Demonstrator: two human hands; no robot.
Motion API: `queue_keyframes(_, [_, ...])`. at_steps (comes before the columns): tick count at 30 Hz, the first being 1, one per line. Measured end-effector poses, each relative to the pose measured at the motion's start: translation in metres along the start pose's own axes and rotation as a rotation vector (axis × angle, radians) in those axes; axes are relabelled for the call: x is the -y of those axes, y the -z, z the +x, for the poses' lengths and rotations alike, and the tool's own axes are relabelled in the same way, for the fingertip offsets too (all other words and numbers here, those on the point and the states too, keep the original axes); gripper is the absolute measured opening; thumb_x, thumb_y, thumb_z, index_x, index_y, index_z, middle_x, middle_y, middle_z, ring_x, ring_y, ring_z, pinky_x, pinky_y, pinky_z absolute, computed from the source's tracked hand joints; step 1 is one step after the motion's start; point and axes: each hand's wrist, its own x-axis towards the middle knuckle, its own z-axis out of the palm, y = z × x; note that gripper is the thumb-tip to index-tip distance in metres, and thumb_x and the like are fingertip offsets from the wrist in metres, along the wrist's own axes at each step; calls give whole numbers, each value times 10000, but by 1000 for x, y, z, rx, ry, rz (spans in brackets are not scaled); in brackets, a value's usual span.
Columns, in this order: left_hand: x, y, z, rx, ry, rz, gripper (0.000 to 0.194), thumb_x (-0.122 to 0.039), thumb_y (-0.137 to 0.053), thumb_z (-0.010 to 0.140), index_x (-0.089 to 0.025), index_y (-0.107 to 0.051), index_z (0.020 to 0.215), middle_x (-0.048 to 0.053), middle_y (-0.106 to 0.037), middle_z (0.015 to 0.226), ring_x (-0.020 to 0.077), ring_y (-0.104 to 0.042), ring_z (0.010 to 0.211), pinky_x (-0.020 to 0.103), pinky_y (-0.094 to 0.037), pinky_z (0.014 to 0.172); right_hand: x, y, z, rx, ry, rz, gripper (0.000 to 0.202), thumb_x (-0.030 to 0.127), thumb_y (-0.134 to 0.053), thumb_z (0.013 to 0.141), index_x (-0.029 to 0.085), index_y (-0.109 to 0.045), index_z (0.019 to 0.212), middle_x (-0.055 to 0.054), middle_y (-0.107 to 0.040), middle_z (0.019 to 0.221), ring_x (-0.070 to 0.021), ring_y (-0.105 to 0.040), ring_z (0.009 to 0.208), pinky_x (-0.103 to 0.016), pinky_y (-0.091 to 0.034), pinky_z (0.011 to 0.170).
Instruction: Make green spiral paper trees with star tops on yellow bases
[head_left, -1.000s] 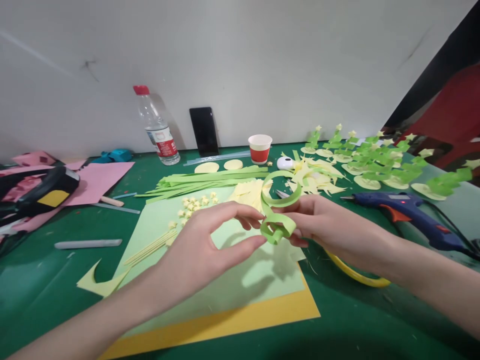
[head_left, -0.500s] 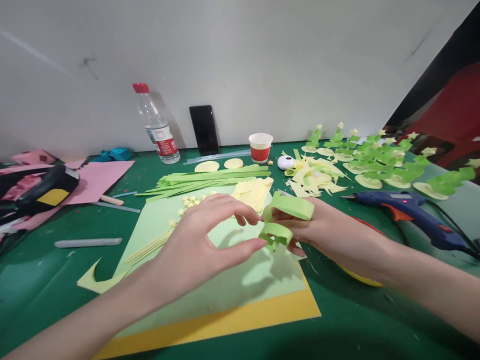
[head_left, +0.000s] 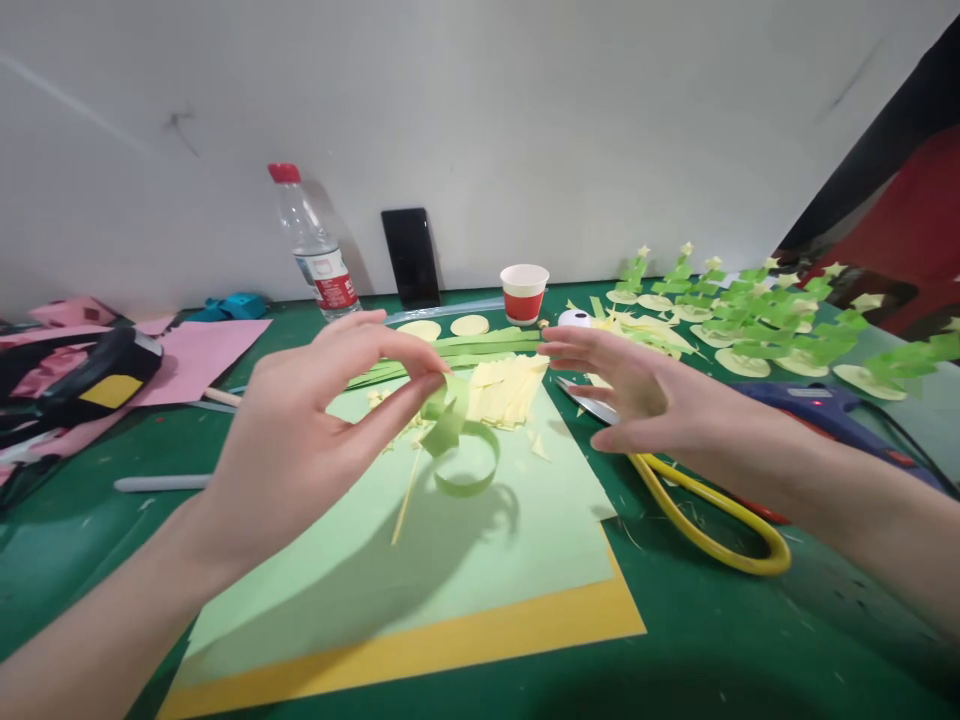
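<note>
My left hand is closed in a pinch on a green paper strip, which curls into a loop below the fingertips. A thin pale-yellow strip shows beneath it; whether the two are joined I cannot tell. Fingers apart, my right hand holds nothing and hovers over the yellow-handled scissors. Under both hands lies a light green sheet on a yellow sheet. Cream paper strips rest at its far edge, and flat green strips lie behind them.
A hot glue gun lies at right. Finished green paper spirals with stars stand behind it. Along the wall are a bottle, a phone and a paper cup. Pink paper and a glue stick are left.
The curled green strip has passed from my right hand to my left, which has drawn back leftward. My right hand has let go and opened, and the scissors show below it.
</note>
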Motion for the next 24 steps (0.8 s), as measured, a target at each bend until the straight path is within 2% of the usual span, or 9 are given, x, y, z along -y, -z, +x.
queue_keyframes(2, [-2, -1, -1, 24, 72, -76, 92, -251, -492, 830, -248, -544, 755, -55, -648, 763, 130, -606, 718, 200, -454, 670, 4, -4, -2, -73, 25, -44, 501, 246, -650, 695, 341, -490, 1160, 33, -474, 1261, -159, -411, 1187, -329, -375, 965])
queue_keyframes(4, [-5, -3, -2, 73, 144, -162, 80, -275, -517, 815, -248, -564, 755, -53, -647, 765, 137, -615, 755, 175, -433, 548, 10, -11, -5, -140, 79, -126, 279, 313, -604, 752, 293, -570, 1028, 15, -568, 1106, -147, -517, 1022, -279, -451, 827])
queue_keyframes(6, [-8, -6, -2, 122, 190, -216, 84, -287, -537, 799, -248, -587, 744, -57, -649, 744, 136, -619, 747, 167, -436, 546, 16, -19, -9, -166, 156, -233, 115, 304, -562, 784, 249, -614, 870, 13, -620, 923, -126, -554, 851, -238, -457, 708])
queue_keyframes(8, [-10, -10, -3, 172, 213, -244, 83, -276, -554, 785, -247, -602, 724, -68, -649, 719, 126, -614, 721, 166, -449, 587, 22, -26, -14, -144, 213, -310, 94, 280, -546, 793, 229, -621, 767, 21, -628, 799, -109, -549, 755, -219, -436, 659])
queue_keyframes(10, [-11, -13, -4, 215, 216, -263, 87, -257, -563, 775, -246, -606, 700, -78, -649, 698, 121, -606, 721, 164, -449, 600, 24, -32, -16, -113, 210, -333, 114, 286, -545, 791, 227, -626, 737, 24, -627, 758, -107, -539, 719, -219, -418, 636])
queue_keyframes(14, [-13, -18, -6, 289, 214, -294, 94, -230, -568, 763, -243, -623, 688, -78, -657, 696, 120, -596, 727, 181, -446, 614, 22, -40, -17, -88, 74, -296, 138, 342, -575, 749, 219, -634, 767, 12, -620, 717, -116, -493, 643, -234, -391, 569])
queue_keyframes(17, [-17, -22, -8, 333, 193, -313, 98, -209, -573, 758, -246, -637, 693, -85, -645, 659, 109, -581, 674, 204, -449, 644, 18, -42, -15, -8, -40, -200, 176, 363, -587, 728, 200, -637, 770, 1, -602, 714, -103, -450, 598, -233, -376, 543])
queue_keyframes(21, [-20, -22, -10, 340, 201, -324, 84, -211, -556, 759, -239, -627, 725, -76, -614, 629, 116, -567, 644, 234, -455, 639, 16, -41, -14, 83, -237, 130, 211, 352, -658, 684, 181, -627, 802, -2, -577, 737, -94, -481, 662, -215, -372, 584])
queue_keyframes(24, [-20, -21, -10, 343, 205, -312, 82, -224, -545, 755, -217, -584, 683, -63, -582, 610, 121, -545, 605, 257, -451, 619, 14, -39, -15, 132, -336, 368, 258, 311, -696, 677, 181, -614, 884, 27, -529, 692, -59, -419, 610, -190, -326, 559])
